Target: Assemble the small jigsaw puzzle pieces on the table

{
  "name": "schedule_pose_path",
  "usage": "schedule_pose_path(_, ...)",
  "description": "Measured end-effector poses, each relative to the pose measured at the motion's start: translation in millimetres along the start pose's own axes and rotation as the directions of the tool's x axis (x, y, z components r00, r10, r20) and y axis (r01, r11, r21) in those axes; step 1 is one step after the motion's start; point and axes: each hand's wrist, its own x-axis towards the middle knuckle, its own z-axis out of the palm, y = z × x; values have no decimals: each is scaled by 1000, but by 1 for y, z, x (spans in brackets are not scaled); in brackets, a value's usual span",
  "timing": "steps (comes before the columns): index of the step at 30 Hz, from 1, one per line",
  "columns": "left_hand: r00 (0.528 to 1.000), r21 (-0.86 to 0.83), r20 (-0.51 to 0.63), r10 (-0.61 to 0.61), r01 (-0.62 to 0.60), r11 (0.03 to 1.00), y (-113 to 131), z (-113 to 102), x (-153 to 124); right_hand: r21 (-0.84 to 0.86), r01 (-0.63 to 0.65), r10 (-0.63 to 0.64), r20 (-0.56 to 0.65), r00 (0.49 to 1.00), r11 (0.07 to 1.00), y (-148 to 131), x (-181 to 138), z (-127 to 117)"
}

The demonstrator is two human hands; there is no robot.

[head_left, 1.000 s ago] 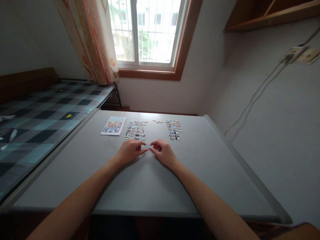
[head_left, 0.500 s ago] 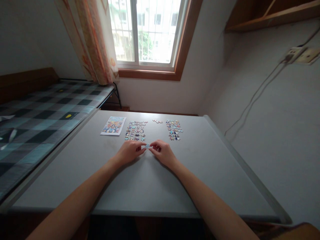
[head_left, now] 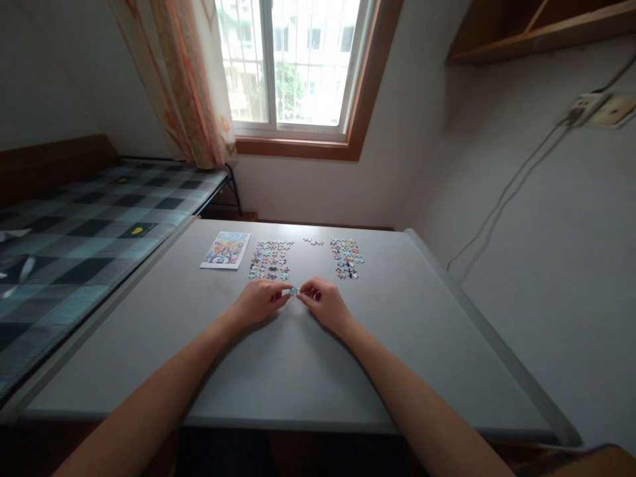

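Observation:
Between my two hands is a small blue-and-white jigsaw puzzle piece [head_left: 293, 291]. My left hand [head_left: 261, 298] pinches its left side between thumb and fingertips. From the other side, my right hand [head_left: 322, 301] grips it the same way. Whether it is one piece or two joined is too small to tell. Beyond my left hand lie rows of loose puzzle pieces [head_left: 268, 260]. A second group of pieces [head_left: 346, 257] lies beyond my right hand, and a short row of pieces [head_left: 313, 242] sits farther back between the groups.
A printed picture card [head_left: 226, 250] lies at the table's left, beside the puzzle pieces. The grey table [head_left: 298, 377] has raised side edges. A bed with a checked cover [head_left: 124, 212] stands left, a window [head_left: 298, 66] is ahead, and a cable [head_left: 501, 195] hangs on the right wall.
The small puzzle piece has turned or tilted slightly between my fingertips. Both hands stay in nearly the same place, and the other pieces lie as before.

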Motion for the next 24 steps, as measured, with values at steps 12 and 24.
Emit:
schedule_pose_path(12, 1000, -29, 1, 4, -4, 1000, 0, 0, -1, 5, 21, -21, 17, 1000, 1000, 2, -1, 0)
schedule_pose_path(24, 999, -65, -33, -24, 21, 998, -4, 0, -1, -5, 36, -37, -18, 999, 999, -1, 0, 0)
